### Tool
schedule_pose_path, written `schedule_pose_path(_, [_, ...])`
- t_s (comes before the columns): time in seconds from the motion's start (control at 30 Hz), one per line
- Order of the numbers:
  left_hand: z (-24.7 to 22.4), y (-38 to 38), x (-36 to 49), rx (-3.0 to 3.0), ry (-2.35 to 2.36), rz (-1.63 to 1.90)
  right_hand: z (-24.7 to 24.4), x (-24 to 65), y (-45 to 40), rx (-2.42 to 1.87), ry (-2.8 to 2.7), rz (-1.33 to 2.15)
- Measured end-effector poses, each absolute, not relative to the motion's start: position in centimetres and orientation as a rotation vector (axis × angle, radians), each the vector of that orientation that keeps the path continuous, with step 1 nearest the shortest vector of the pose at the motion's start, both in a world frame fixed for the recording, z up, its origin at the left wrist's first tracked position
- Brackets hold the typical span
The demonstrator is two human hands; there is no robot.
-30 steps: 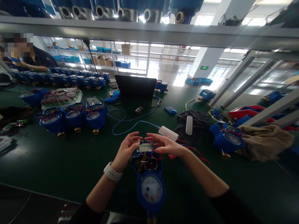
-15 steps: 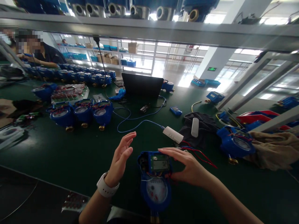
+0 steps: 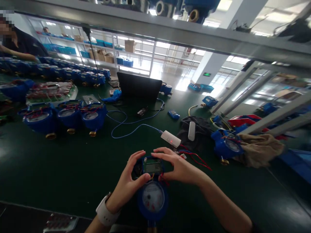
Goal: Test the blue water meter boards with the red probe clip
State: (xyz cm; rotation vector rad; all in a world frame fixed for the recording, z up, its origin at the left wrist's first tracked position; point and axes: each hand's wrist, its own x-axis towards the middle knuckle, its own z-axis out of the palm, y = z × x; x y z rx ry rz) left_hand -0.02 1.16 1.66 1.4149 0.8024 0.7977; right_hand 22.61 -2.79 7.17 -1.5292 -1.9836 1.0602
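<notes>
On the green table (image 3: 97,168) in front of me lies a blue water meter (image 3: 153,197) with a round dial and, above it, an opened top showing a circuit board with a small display (image 3: 152,167). My left hand (image 3: 126,181) curves round the left side of that top, the thumb near its lower edge. On the other side my right hand (image 3: 178,166) grips it, fingers over the upper edge and thumb by thin red wires below the display. A white box (image 3: 170,139) with a lit red light sits just beyond, joined to a blue cable and red and blue wires.
Several blue meters (image 3: 93,116) stand to the left, with a tray of boards (image 3: 52,92) behind them. A dark laptop (image 3: 138,87) is at the back. Rightward are a dark cloth (image 3: 196,132), another meter (image 3: 227,145) and a beige cloth (image 3: 259,147). A shelf (image 3: 136,22) crosses overhead.
My left hand has come from the air beside the meter onto its left side. My right hand stays on the meter's top. The white box's red light now shows, and the view has shifted.
</notes>
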Motion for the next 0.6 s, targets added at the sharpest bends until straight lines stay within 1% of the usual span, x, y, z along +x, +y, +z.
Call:
schedule_pose_path(0.07, [1.3, 1.2, 0.2, 1.415, 0.844, 0.753, 6.3, 23.4, -3.8, -1.458, -1.846, 1.141])
schedule_pose_path(0.13, [1.1, 1.2, 0.2, 1.413, 0.863, 0.723, 5.3, 24.7, -5.5, -1.473, -1.675, 1.093])
schedule_pose_path(0.3, [0.8, 1.0, 0.0, 1.447, 0.854, 0.762, 3.6, 28.3, -9.6, -1.974, -1.381, 0.646])
schedule_pose_path(0.43, [0.3, 0.5, -0.2, 1.439, 0.956, 0.825, 2.9, 29.1, -10.1, -2.203, -1.454, 0.457])
schedule_pose_path(0.6, [-0.4, 0.1, -0.5, 1.480, 0.975, 0.842, 1.4, 28.3, -7.3, -2.373, -1.641, 0.279])
